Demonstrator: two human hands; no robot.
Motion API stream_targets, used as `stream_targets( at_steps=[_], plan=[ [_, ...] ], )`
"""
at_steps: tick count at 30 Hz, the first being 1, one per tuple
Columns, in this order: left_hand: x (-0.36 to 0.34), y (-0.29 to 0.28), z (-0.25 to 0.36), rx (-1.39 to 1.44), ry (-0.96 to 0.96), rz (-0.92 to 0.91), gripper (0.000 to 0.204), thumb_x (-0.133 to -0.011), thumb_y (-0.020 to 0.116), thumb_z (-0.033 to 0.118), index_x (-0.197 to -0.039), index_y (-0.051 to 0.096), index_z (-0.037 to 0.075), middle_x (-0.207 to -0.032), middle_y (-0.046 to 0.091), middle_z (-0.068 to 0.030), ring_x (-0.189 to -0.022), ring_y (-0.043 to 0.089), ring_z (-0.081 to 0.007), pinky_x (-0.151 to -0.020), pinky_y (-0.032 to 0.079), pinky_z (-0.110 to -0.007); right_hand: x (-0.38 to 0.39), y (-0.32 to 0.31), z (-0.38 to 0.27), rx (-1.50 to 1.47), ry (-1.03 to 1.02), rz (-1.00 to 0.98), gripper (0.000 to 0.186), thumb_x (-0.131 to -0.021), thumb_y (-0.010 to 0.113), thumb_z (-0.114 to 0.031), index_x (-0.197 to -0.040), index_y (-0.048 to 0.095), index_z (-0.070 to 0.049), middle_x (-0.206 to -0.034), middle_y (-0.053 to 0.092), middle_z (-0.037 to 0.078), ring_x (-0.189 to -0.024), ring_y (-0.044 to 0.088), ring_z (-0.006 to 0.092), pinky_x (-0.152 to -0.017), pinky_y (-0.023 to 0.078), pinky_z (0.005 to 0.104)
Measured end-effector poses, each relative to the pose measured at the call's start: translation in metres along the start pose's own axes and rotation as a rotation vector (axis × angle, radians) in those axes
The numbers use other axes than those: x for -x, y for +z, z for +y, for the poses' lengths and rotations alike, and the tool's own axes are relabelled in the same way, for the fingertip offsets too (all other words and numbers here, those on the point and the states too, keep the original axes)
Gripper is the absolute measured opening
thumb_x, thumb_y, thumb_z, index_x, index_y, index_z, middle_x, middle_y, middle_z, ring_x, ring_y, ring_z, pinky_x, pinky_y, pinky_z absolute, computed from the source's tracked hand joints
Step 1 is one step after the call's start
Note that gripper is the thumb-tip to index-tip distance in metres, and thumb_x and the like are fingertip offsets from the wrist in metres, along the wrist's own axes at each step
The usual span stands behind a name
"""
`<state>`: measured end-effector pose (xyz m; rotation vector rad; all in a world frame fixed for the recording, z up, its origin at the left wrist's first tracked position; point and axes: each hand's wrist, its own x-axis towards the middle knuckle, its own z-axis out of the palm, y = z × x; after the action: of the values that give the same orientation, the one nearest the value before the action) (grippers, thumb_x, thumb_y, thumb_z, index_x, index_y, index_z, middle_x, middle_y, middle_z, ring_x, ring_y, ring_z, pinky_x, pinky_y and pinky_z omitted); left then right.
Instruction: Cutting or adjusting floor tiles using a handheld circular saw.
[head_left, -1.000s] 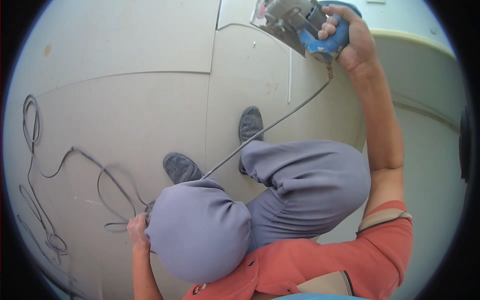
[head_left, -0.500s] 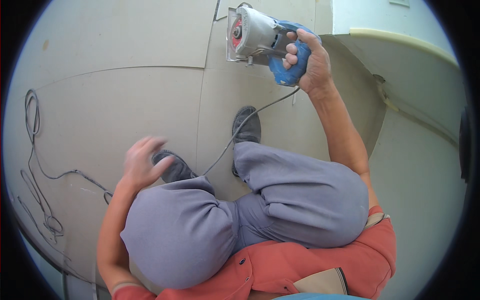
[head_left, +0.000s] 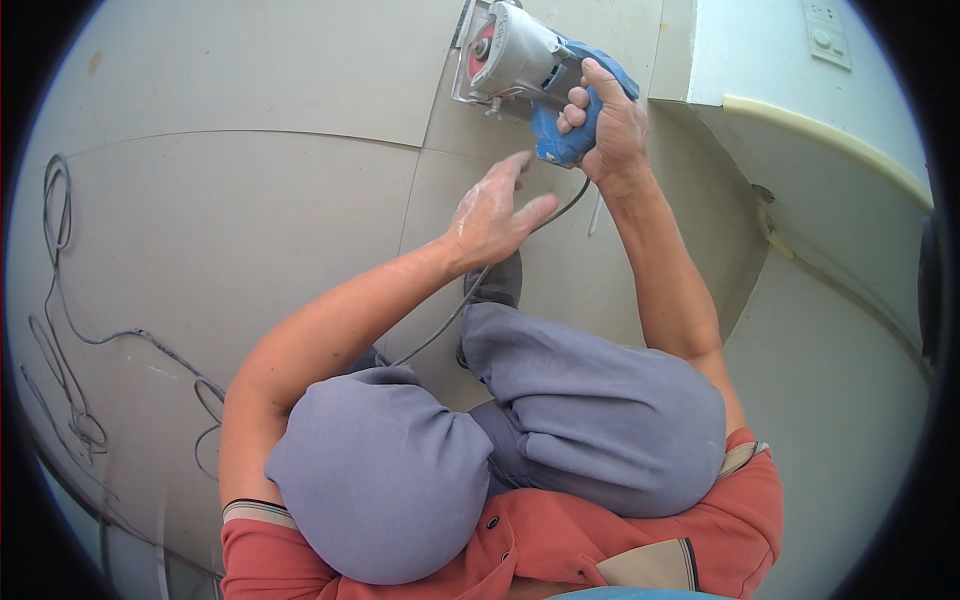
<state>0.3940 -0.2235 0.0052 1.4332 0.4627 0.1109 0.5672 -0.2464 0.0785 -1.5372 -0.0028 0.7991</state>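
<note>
A circular saw [head_left: 522, 55] with a pale grey housing, blue handle and red disc is at the far centre, above the panel flooring. My right hand [head_left: 612, 120] is wrapped round its blue handle. My left hand [head_left: 495, 212] reaches across, fingers spread, with nothing in it. It is just below and left of the saw's handle, apart from it. From the handle a grey power cord [head_left: 440, 328] runs down past my left hand and over my shoe [head_left: 497, 280] toward my left leg.
Loops of cord [head_left: 58, 215] lie on the light panels [head_left: 250, 200] at left. A panel seam runs crosswise beyond my knees. To the right rises a white wall with a socket plate [head_left: 827, 40] and a cream-edged ledge [head_left: 820, 130].
My left hand has swung from beside my left knee up and right toward the saw's handle. My right hand still grips the saw, which has shifted slightly.
</note>
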Motion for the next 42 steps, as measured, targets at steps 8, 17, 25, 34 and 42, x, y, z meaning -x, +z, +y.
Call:
stream_targets(
  at_steps=[8,17,25,34,42],
  plan=[
    [-0.034,0.001,0.017,0.697,-0.239,0.026,0.073,-0.098,0.060,0.053,-0.145,0.043,-0.001,-0.137,0.055,-0.0109,-0.126,0.053,-0.0233,-0.110,0.041,-0.040,0.002,0.010,-0.002,-0.026,-0.031,-0.003,0.017,-0.095,0.069,-0.020,-0.099,0.061,-0.005,-0.069,0.055,0.002,-0.053,0.052,0.0121,-0.048,0.048,0.0299],
    [-0.053,0.018,0.027,1.083,-0.278,0.006,0.062,-0.095,0.060,0.056,-0.139,0.055,0.012,-0.139,0.054,-0.0011,-0.130,0.048,-0.0176,-0.112,0.039,-0.044,0.004,0.008,0.002,-0.077,0.003,0.037,0.016,-0.094,0.068,-0.019,-0.094,0.059,-0.005,-0.069,0.054,0.002,-0.053,0.052,0.0119,-0.051,0.048,0.0277],
    [-0.055,0.024,0.022,1.119,-0.262,0.013,0.059,-0.094,0.059,0.058,-0.134,0.059,0.015,-0.135,0.056,-0.0003,-0.126,0.051,-0.0165,-0.110,0.041,-0.043,0.007,0.009,0.001,-0.022,-0.038,0.050,0.020,-0.095,0.068,-0.021,-0.091,0.056,-0.006,-0.073,0.054,0.004,-0.056,0.051,0.0115,-0.051,0.047,0.0246],
    [-0.058,0.030,0.011,1.051,-0.208,0.046,0.064,-0.092,0.057,0.065,-0.131,0.053,0.014,-0.124,0.057,-0.0005,-0.114,0.053,-0.0134,-0.101,0.045,-0.037,0.007,0.010,0.005,-0.030,-0.031,0.061,0.019,-0.095,0.068,-0.021,-0.092,0.057,-0.006,-0.072,0.055,0.003,-0.057,0.051,0.0114,-0.051,0.048,0.0256],
    [-0.063,0.029,0.012,0.987,-0.157,0.054,0.078,-0.091,0.051,0.071,-0.140,0.045,0.010,-0.131,0.055,-0.0059,-0.121,0.053,-0.0174,-0.105,0.046,-0.041,0.003,0.017,0.005,0.004,-0.064,0.101,0.016,-0.095,0.067,-0.019,-0.088,0.059,-0.006,-0.069,0.053,0.001,-0.054,0.050,0.0108,-0.050,0.046,0.0265]
  ],
)
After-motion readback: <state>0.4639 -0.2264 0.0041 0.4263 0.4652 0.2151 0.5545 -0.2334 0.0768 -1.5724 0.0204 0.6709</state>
